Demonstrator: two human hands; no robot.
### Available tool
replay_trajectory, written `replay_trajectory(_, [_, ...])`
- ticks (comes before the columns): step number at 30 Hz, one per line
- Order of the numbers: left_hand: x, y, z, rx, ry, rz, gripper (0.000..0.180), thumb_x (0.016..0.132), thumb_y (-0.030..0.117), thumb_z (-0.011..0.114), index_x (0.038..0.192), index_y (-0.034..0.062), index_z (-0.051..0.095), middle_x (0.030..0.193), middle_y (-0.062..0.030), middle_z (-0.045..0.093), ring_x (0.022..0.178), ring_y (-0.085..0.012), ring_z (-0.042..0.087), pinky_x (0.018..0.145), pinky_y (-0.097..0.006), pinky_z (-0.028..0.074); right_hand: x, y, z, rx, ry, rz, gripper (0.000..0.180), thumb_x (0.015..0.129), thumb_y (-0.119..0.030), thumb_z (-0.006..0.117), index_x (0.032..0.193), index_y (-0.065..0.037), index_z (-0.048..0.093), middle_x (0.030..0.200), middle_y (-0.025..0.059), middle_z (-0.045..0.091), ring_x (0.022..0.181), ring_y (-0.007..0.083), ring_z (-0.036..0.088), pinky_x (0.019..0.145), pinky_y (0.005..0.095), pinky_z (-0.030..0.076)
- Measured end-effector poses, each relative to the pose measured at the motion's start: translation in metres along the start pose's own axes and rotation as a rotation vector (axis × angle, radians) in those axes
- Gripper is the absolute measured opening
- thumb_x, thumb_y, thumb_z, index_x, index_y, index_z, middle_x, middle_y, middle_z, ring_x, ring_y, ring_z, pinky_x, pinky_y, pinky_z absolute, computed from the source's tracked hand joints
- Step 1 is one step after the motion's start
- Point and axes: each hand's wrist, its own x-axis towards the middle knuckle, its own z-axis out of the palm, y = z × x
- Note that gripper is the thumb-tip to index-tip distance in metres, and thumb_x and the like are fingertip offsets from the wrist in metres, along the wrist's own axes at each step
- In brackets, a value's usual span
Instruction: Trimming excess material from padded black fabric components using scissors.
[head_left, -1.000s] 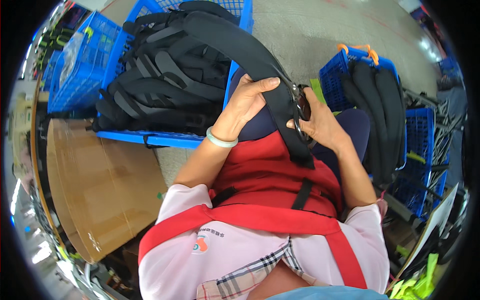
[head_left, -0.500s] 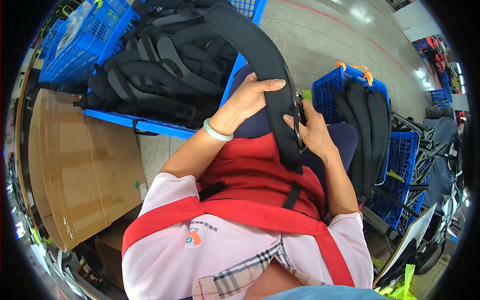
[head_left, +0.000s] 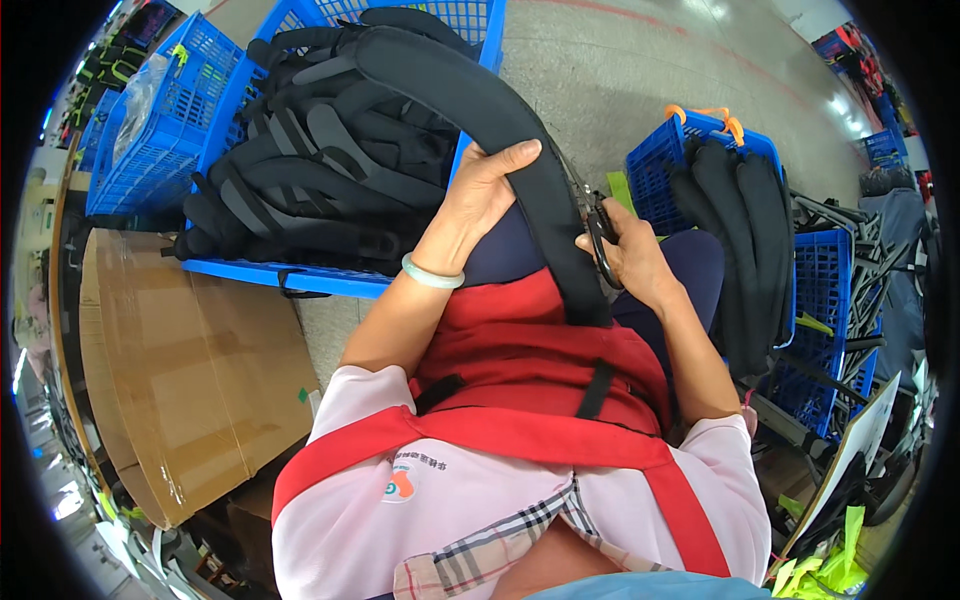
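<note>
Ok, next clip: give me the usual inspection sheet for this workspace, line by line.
Surface: no table; work is done over the lap, red apron across it, grey concrete floor beyond.
Job's things: long black padded strap runs from the lap up over the left crate; small scissors at its edge.
Clutter: blue crate piled with black straps on the left, blue crate with more straps on the right, cardboard sheet lower left.
Grips: left hand lies on the strap; right hand holds the scissors.
Cables: nothing seen.
Surroundings: more blue crates far left, metal frames far right.
</note>
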Motion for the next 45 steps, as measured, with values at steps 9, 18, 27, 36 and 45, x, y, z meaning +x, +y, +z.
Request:
replay_trajectory(9, [-0.001, -0.010, 0.002, 0.036, -0.023, -0.074, 0.016, 0.083, 0.000, 0.070, 0.098, 0.0043, 0.066, 0.095, -0.0052, 0.068, 0.089, -0.0167, 0.066, 0.082, -0.031, 0.053, 0.004, -0.011, -0.006, -0.153, 0.081, -0.224, 0.065, 0.073, -0.042, 0.079, 0.109, 0.000, 0.045, 0.072, 0.0166, 0.054, 0.067, 0.0306, 0.054, 0.065, 0.0390, 0.044])
replay_trajectory(18, [0.000, -0.008, 0.003, -0.017, -0.048, -0.133, 0.019, 0.083, -0.001, 0.069, 0.101, 0.0030, 0.066, 0.098, -0.0070, 0.068, 0.091, -0.0179, 0.066, 0.084, -0.033, 0.053, 0.013, -0.007, -0.011, -0.084, 0.032, -0.227, 0.052, 0.080, -0.040, 0.075, 0.100, 0.003, 0.052, 0.075, 0.0161, 0.054, 0.068, 0.0226, 0.045, 0.066, 0.0363, 0.044])
replay_trajectory(27, [0.002, -0.004, 0.002, -0.020, -0.029, -0.038, 0.022, 0.082, -0.002, 0.070, 0.102, 0.0039, 0.063, 0.097, -0.0065, 0.066, 0.090, -0.0190, 0.065, 0.084, -0.035, 0.053, 0.001, -0.016, -0.012, -0.181, -0.015, -0.218, 0.072, 0.071, -0.048, 0.080, 0.110, 0.002, 0.045, 0.076, 0.0176, 0.057, 0.071, 0.0327, 0.059, 0.068, 0.0398, 0.045])
replay_trajectory(36, [0.001, -0.008, 0.004, -0.023, -0.017, -0.064, 0.020, 0.082, -0.002, 0.069, 0.101, 0.0035, 0.063, 0.097, -0.0070, 0.066, 0.090, -0.0189, 0.065, 0.083, -0.034, 0.053, 0.008, -0.001, -0.010, -0.109, 0.014, -0.273, 0.055, 0.082, -0.043, 0.072, 0.102, 0.004, 0.051, 0.067, 0.0081, 0.044, 0.065, 0.0134, 0.039, 0.057, 0.0318, 0.037])
replay_trajectory(45, [0.000, -0.013, 0.007, 0.063, -0.058, -0.116, 0.019, 0.082, -0.001, 0.070, 0.100, 0.0018, 0.065, 0.096, -0.0071, 0.068, 0.089, -0.0185, 0.066, 0.082, -0.034, 0.054, 0.016, -0.005, -0.011, -0.090, 0.098, -0.349, 0.051, 0.081, -0.037, 0.075, 0.102, 0.003, 0.053, 0.072, 0.0051, 0.049, 0.068, 0.0114, 0.042, 0.061, 0.0277, 0.040])
